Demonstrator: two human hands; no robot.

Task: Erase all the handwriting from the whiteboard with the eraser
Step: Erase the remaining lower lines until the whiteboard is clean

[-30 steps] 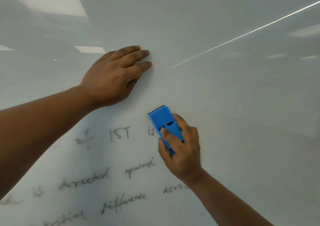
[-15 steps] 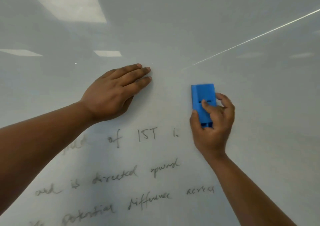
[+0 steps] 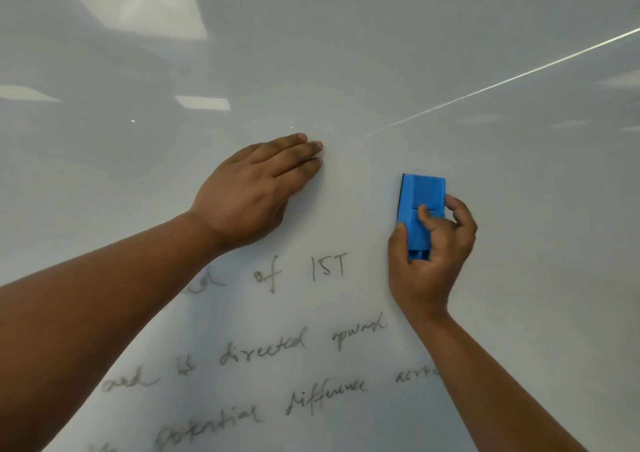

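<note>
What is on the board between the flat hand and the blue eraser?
Nothing. In the head view, only bare glossy white whiteboard separates the left hand from the blue plastic eraser; the handwriting sits lower.

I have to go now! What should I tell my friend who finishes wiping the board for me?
Left hand: flat on the whiteboard, fingers straight, holding nothing.
Right hand: grips the blue eraser, held upright against the board, right of the writing.
Done: the board above and to the right of the hands shows no writing.
Left: the handwriting below the hands, several lines starting with "of 1ST" and running down to the bottom edge. Some words lie hidden behind the left arm.
</note>
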